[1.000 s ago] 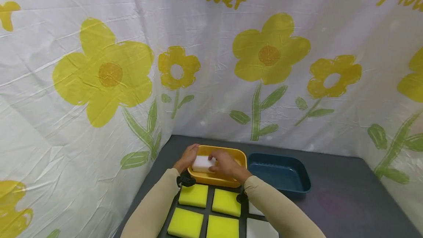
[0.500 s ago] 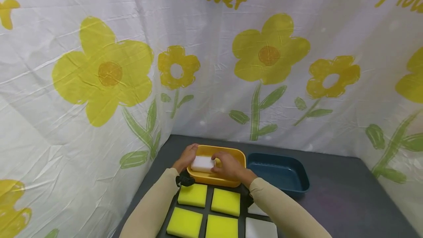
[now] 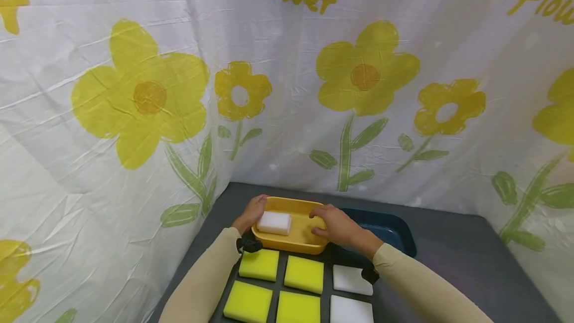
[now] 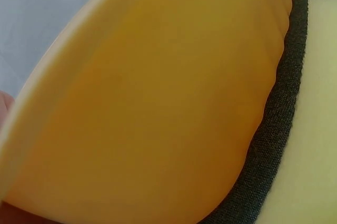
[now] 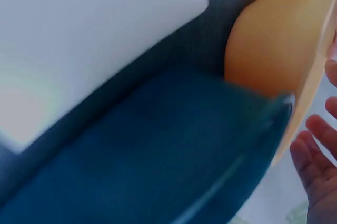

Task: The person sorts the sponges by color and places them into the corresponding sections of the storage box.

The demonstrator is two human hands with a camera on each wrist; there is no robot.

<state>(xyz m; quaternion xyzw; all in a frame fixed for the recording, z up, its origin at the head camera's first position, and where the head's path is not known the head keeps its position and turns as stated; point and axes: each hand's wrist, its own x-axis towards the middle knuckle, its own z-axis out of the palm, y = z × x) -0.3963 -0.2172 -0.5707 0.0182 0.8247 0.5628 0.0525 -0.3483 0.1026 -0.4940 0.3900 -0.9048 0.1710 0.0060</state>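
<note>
A yellow plastic bin (image 3: 301,232) stands at the far left of the dark table, with a white sponge (image 3: 274,223) lying inside its left end. My left hand (image 3: 252,213) grips the bin's left rim. In the left wrist view the bin's outer wall (image 4: 158,98) covers most of that hand. Over the right end of the same bin is my right hand (image 3: 339,226), fingers loosely bent and apart, holding nothing. In the right wrist view the fingers of the right hand (image 5: 318,169) appear at the right edge, beside the yellow bin's rim.
A dark blue bin (image 3: 390,233) stands right of the yellow one, partly behind my right hand. In front lie several yellow sponges (image 3: 304,274) in rows, with two white sponges (image 3: 351,310) to their right. A flower-printed curtain (image 3: 287,163) surrounds the table.
My right hand has let go of the white sponge and moved right, toward the bin's right end. The sponge stays in the bin. My left hand keeps its hold on the rim.
</note>
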